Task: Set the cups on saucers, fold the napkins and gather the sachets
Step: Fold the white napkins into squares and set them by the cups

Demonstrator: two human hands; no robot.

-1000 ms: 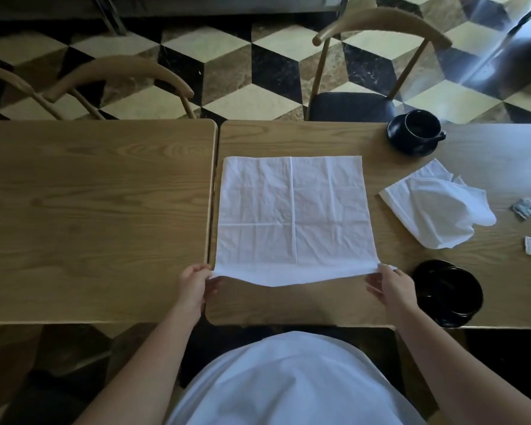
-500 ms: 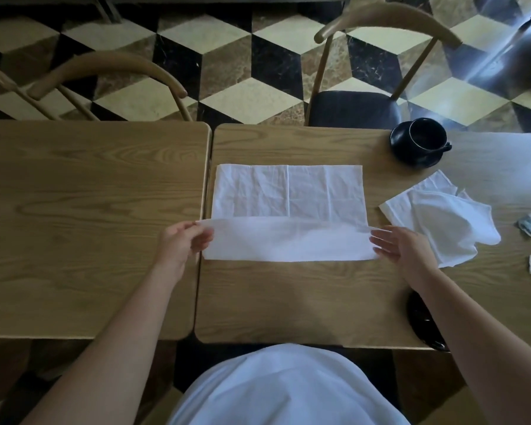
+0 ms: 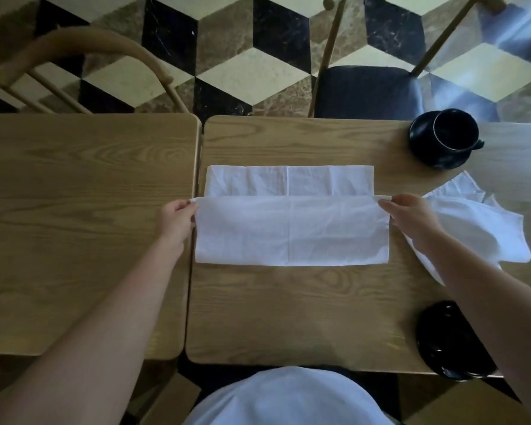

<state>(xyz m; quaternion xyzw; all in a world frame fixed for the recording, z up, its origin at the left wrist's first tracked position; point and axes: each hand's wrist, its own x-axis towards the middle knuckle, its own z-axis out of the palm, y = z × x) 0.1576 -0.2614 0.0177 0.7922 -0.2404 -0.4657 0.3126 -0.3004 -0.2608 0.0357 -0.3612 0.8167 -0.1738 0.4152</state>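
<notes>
A white napkin [image 3: 292,228] lies on the right-hand wooden table [image 3: 304,311], its near half folded up over the far half. My left hand [image 3: 177,220] pinches the folded edge's left corner and my right hand [image 3: 411,217] pinches the right corner. A strip of the lower layer shows beyond the fold. A second white napkin [image 3: 485,231] lies crumpled to the right, partly under my right arm. A black cup [image 3: 455,130] sits on a black saucer [image 3: 423,148] at the far right. Another black saucer [image 3: 442,342] rests at the near right edge, half hidden by my forearm. No sachets are in view.
A second wooden table [image 3: 83,228] adjoins on the left with a narrow gap between them. Beyond the tables stand two wooden chairs [image 3: 98,47], the right one with a dark seat [image 3: 368,90]. The floor has a cube-pattern tiling.
Both hands carried the napkin's near edge up and away from me, folding it over the far half. The view has tilted down, so the sachets at the right left the frame.
</notes>
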